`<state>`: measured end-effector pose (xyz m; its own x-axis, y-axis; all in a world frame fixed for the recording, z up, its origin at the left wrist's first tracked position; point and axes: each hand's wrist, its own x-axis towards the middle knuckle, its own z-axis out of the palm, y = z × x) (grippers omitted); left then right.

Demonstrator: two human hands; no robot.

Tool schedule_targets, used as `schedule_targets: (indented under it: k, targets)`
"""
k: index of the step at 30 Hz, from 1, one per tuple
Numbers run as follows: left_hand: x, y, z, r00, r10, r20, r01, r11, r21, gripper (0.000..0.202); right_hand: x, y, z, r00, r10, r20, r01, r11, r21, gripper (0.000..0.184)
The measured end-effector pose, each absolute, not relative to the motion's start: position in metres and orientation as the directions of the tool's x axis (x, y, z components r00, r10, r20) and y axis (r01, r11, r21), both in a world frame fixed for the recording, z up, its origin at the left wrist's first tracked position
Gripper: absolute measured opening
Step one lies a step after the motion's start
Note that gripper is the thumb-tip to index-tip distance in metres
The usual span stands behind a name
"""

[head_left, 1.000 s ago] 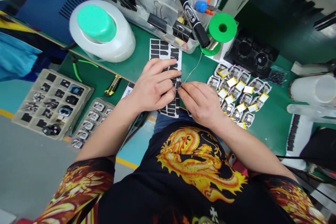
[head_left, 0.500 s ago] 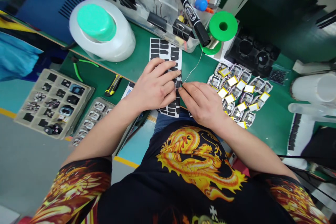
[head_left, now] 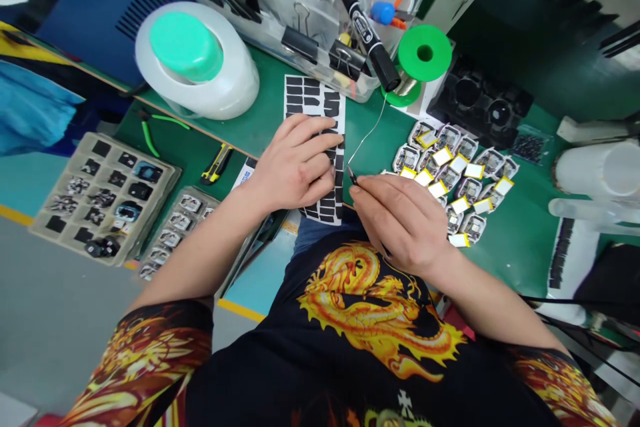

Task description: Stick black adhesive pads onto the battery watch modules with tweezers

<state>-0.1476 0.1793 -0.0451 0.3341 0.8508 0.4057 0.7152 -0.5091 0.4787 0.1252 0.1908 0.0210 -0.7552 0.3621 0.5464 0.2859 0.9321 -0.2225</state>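
On green bench (head_left: 260,123), left hand (head_left: 295,170) flat, fingers spread on black sticker sheet (head_left: 314,97), right hand (head_left: 400,220) pinching thin dark-tipped tool (head_left: 353,177) (kind unclear), battery cells (head_left: 465,173) near.

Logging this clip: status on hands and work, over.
Left hand flat on sticker sheet. Right hand pinching thin dark tool, tip beside sheet's right edge. Solder wire runs close by tip.
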Motion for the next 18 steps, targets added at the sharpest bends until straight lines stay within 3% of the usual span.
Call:
schedule_targets:
  k: [6, 12, 18]
  targets:
    - [-0.149, 0.177, -0.048, 0.39, 0.829, 0.401, 0.724, -0.545, 0.423, 0.024, 0.148, 0.183, 0.038, -0.699, 0.491, 0.52, 0.344, 0.868, -0.357, 0.039]
    - [-0.147, 0.173, -0.043, 0.492, 0.716, 0.495, 0.687, -0.668, 0.284, 0.012, 0.175, 0.176, 0.041, -0.6, 0.597, 0.533, 0.45, 0.802, -0.393, 0.047]
    - [-0.142, 0.173, -0.037, 0.456, 0.765, 0.455, 0.741, -0.609, 0.282, 0.016, 0.19, 0.177, 0.039, -0.526, 0.639, 0.56, 0.5, 0.766, -0.404, 0.045]
